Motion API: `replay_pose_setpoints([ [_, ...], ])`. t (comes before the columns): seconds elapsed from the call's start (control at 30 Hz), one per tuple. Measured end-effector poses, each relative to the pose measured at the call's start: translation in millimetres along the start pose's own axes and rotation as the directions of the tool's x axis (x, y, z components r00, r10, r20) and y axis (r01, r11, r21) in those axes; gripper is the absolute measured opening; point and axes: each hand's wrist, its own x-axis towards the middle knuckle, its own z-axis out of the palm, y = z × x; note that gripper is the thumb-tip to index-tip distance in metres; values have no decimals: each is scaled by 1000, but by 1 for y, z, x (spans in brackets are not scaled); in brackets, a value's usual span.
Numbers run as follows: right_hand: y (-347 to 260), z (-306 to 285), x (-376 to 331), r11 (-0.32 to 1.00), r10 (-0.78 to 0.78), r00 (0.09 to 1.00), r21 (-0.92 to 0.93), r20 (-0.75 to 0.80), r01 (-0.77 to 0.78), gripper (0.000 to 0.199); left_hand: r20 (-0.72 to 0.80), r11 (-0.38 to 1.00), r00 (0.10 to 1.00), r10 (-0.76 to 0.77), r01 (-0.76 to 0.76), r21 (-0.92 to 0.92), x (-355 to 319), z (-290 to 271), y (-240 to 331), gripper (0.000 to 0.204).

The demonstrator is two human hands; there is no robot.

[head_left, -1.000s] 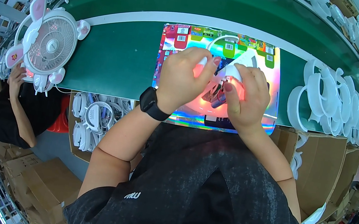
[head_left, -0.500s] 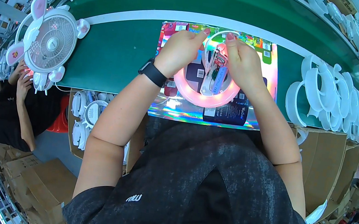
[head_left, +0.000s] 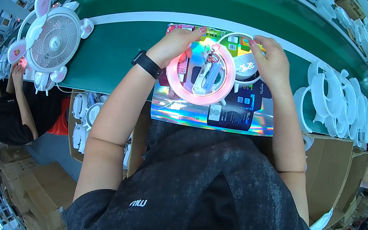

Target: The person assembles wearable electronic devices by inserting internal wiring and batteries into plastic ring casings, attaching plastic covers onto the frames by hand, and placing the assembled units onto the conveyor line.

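Note:
My left hand, with a dark watch at the wrist, is closed on the upper left of a pink-white ring housing. Inside the ring show loose wires, a white inner part and a blue cylindrical cell. My right hand grips a round white display part with lit digits, to the right of the ring. A white curved loop rises between the two hands. Beneath lies a shiny printed packaging sheet. Some fingers are hidden behind the parts.
A white fan with pink animal ears stands at the left of the green bench. Several white ring frames stand in a row at the right. Cardboard boxes sit below the bench. Another person works at the left.
The ring housing has moved left with my left hand. My right hand has shifted right, and the round display part now shows beside the ring. The sheet's shape has shifted slightly.

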Motion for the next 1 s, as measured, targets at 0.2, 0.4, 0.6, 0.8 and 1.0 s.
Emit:
replay_pose_setpoints([
  [0.2, 22, -12, 10, 800, 479, 868, -475, 136, -367, 53, 89, 992, 996, 6, 6, -126, -3, -8, 0, 62],
  [0.4, 34, -5, -6, 968, -21, 997, -250, 72, 38, 82, 102, 972, 993, -53, 75, -223, -7, -13, -2, 68],
  [0.6, 25, -4, -22, 827, -86, 965, -523, 247, 207, 85, 165, 977, 981, -99, 127, -171, -5, -30, -8, 61],
  [0.8, 26, -8, -14, 970, -79, 988, -238, -133, 46, 77, 126, 990, 987, -95, 107, -92, 4, -15, -8, 57],
  [1.0, -39, 9, -30, 771, -585, 807, -249, 85, 586, 79, -23, 972, 1000, 21, -26, -234, 22, 4, -20, 62],
])
